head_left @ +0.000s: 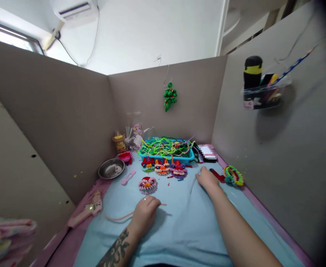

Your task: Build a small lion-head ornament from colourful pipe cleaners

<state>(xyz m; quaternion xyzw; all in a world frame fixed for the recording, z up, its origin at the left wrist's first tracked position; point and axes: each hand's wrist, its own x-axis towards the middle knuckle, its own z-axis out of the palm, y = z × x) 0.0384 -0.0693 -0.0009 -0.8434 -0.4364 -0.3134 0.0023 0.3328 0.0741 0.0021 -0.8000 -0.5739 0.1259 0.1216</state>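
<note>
Left hand of mine is curled over a peach strand, fingers closed on it, low and just left of centre on the blue cloth. Right hand, up toward 2 o'clock from the left, has its fingertips drawn together, as far as I can judge, on a thin grey strand.

I'd expect the peach one to be light, bendy and fuzzy enough not to slip, hard to break but easily kinked; the best hold is near its short end, pinched between thumb and finger. Its long axis runs roughly 9 to 3: the short tip points to 3, the longer tail bows out toward 9 and curls up at its end. The grey strand points toward 7.

From my left hand, a pink-fringed piece lies at 12, a metal bowl at 11, a glue gun at 9. From my right, the blue tray sits at 10, a red tool at 3.
</note>
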